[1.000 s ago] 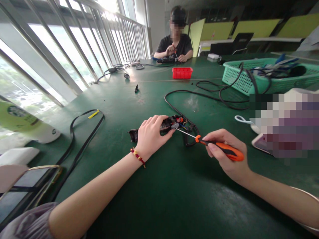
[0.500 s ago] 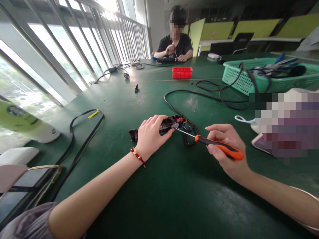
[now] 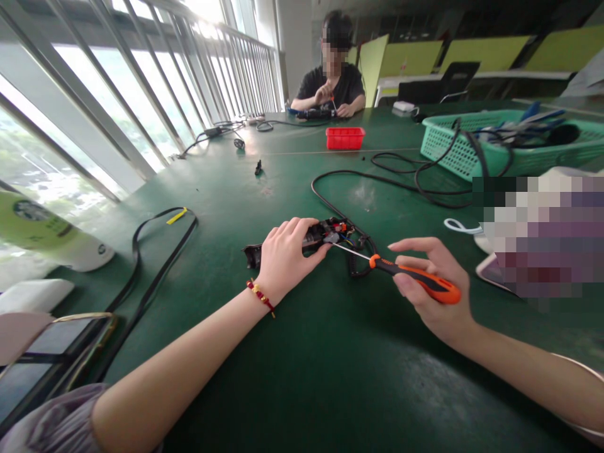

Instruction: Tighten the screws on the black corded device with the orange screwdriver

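Hands flank the opened device (image 3: 325, 236): left (image 3: 285, 255) pinning, right (image 3: 431, 283) angling screwdriver (image 3: 410, 278).

1. My left hand (image 3: 284, 255) lies palm down, fingers curled forward, forearm stretched out from the lower left.
2. My right hand (image 3: 431, 286) is half closed, index finger extended, forearm entering from the lower right.
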